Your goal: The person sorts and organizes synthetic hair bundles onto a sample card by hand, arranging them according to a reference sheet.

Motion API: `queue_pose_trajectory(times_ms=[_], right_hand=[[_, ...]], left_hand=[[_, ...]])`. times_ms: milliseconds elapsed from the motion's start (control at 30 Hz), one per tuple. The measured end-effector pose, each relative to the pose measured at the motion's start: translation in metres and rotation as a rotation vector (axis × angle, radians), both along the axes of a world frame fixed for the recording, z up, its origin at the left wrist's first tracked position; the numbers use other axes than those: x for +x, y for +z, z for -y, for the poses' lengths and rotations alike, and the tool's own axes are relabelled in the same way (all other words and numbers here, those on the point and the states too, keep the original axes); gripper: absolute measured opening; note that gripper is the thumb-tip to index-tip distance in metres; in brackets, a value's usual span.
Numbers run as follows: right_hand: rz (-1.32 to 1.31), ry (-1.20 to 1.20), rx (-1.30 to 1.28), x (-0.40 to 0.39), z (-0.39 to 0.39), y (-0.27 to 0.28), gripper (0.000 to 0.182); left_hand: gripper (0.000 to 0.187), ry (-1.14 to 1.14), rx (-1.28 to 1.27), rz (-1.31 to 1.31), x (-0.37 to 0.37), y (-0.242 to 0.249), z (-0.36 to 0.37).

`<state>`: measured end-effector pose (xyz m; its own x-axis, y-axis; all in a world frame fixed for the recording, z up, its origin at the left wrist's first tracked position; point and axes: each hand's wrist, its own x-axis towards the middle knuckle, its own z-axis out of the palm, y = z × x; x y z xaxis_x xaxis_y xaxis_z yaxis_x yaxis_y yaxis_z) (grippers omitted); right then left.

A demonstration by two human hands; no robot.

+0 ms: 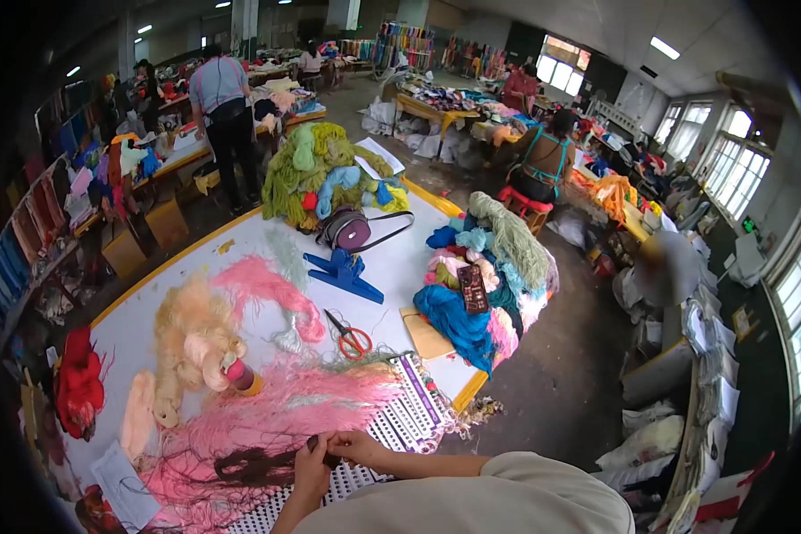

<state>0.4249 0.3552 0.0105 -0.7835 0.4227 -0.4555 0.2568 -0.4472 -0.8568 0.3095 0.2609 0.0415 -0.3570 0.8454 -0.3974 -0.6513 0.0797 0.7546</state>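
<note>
My left hand [310,470] is closed around a bundle of dark brown thread [258,466], whose loose strands trail leftward over pink thread [267,400]. Close beside it, my right hand [361,450] has its fingers pinched together at the bundle's end; fine detail between the fingertips is too small to make out. Beneath both hands lies a white card [402,416] with rows of dark holes and a purple strip. Orange-handled scissors [354,342] rest open beyond the pink thread. A pink-topped spool [240,376] lies by cream thread [191,343].
On the white table [182,262] are a blue plastic tool [343,274], a purple bag [349,233], a green yarn heap [307,173], a blue yarn pile [458,320] and a brown envelope [425,332]. Red thread [80,383] lies at left. Several people work at other tables.
</note>
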Motion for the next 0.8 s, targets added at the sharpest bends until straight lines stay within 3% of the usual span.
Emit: queue_pose_trajectory(times_ms=[233,633,800], right_hand=[[0.012,-0.031,-0.157,-0.001,-0.001,0.010,0.012],[-0.020,0.001,-0.182,-0.004,-0.001,0.000,0.014],[0.095,0.056,0.046,-0.007,0.003,0.012,0.019]], left_hand=[[0.031,0.038,0.043,0.070,-0.003,-0.011,0.004],[0.022,0.098,0.031,0.099,-0.009,-0.018,0.011],[0.021,0.108,-0.021,0.106,-0.007,-0.010,0.010]])
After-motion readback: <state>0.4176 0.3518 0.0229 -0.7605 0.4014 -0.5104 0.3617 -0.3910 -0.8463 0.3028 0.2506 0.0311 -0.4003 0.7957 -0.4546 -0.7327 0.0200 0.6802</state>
